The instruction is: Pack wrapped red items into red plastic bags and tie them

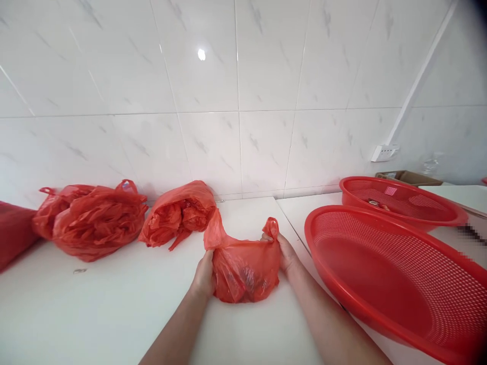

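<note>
So on my feed I had both hands full with one thing: a red plastic bag (245, 274), held up over the white table (114, 314), close to its right edge. The left hand (205, 274) was closed around the bag's left side, under a floppy handle, and the right hand (283, 251) gripped the other side just below the second handle loop. Something dark showed through the film, but I couldn't make out what.

Along the table's back edge, by the wall, sat a crumpled bag bundle (182, 215), with a bigger bundle (91, 223) left of it and another red bag (15, 235) at the left edge. That bigger one had a bluish patch on its top loop, too small for me to read. A little scrap (79, 271) lay in front of it.

Past the right edge stood a big red basket (365, 279), with a second basket (426, 208) behind it and a cardboard box (413, 178) near the wall.
</note>
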Tool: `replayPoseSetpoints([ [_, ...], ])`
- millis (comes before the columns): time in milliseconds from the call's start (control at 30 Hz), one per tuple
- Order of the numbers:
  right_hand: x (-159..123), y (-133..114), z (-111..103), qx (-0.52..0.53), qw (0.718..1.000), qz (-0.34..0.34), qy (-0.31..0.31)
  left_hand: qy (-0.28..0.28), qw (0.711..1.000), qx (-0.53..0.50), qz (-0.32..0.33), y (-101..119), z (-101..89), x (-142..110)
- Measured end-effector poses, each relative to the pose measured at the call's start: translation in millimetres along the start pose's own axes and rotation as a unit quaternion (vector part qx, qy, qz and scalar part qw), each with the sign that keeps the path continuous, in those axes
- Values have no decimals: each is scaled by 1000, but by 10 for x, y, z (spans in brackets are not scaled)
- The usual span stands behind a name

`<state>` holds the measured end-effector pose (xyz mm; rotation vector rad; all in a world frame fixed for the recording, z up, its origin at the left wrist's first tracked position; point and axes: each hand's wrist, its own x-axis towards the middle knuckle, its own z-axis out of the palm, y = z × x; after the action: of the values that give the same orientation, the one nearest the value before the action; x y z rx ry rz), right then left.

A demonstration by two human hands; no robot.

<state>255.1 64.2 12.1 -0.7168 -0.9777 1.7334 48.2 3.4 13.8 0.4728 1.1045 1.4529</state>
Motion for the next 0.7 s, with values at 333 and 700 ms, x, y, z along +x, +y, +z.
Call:
replayPoseSetpoints([
  [333,-118,-128,209,-17,999,0,-36,-134,977,-144,-79,10,60,-33],
  [700,-261,73,662,-170,979,40,-107,-74,994,-69,-36,-40,-24,12],
])
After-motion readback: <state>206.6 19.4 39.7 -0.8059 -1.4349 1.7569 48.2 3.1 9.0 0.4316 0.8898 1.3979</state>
